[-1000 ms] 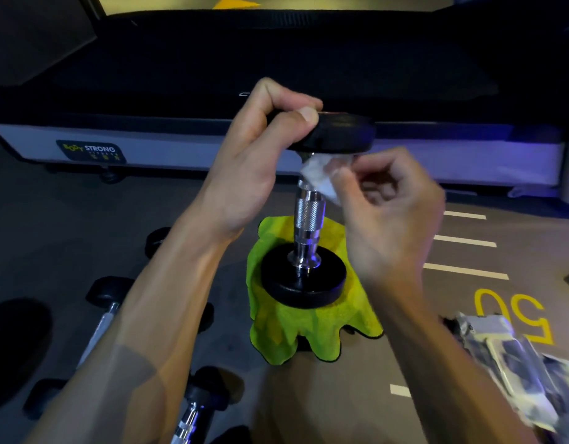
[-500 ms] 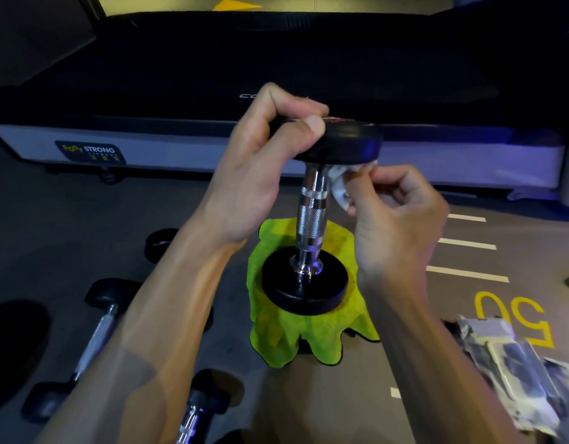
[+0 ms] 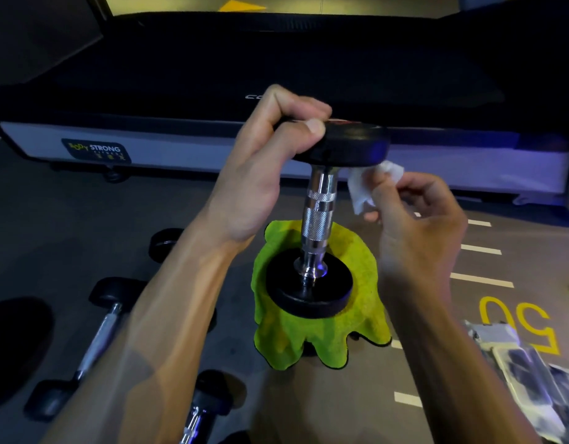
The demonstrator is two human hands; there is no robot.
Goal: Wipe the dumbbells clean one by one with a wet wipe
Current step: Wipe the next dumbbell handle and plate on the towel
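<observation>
A dumbbell (image 3: 318, 216) with black round ends and a knurled chrome handle stands upright on a yellow-green cloth (image 3: 321, 334). My left hand (image 3: 264, 168) grips its top black end from the left. My right hand (image 3: 414, 225) pinches a crumpled white wet wipe (image 3: 368, 184), which sits just under the right edge of the top end, a little apart from the handle.
Other dumbbells lie on the grey floor at the lower left, one (image 3: 94, 344) beside my left forearm and another (image 3: 200, 415) under it. A treadmill base (image 3: 155, 155) runs across the back. Packets (image 3: 520, 373) lie at the lower right near yellow floor markings.
My right hand has slid the wipe from the handle's upper part out to the right, under the top end's rim. The left hand keeps its hold.
</observation>
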